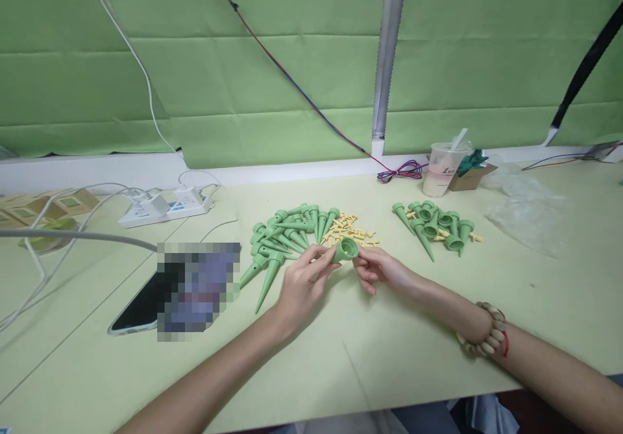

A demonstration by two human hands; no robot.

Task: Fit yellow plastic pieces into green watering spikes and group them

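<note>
L hand pinches green plastic spike, open end tilted up — prob. to see inside; R hand touches opposite side, grip unclear.

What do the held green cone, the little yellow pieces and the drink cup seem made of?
Green cone: probably moulded plastic, satin finish; its smooth, evenly coloured wall suggests it.
Yellow pieces: likely plastic too, though too small to judge the finish.
Drink cup: seemingly thin clear plastic, since pinkish contents show through.
</note>
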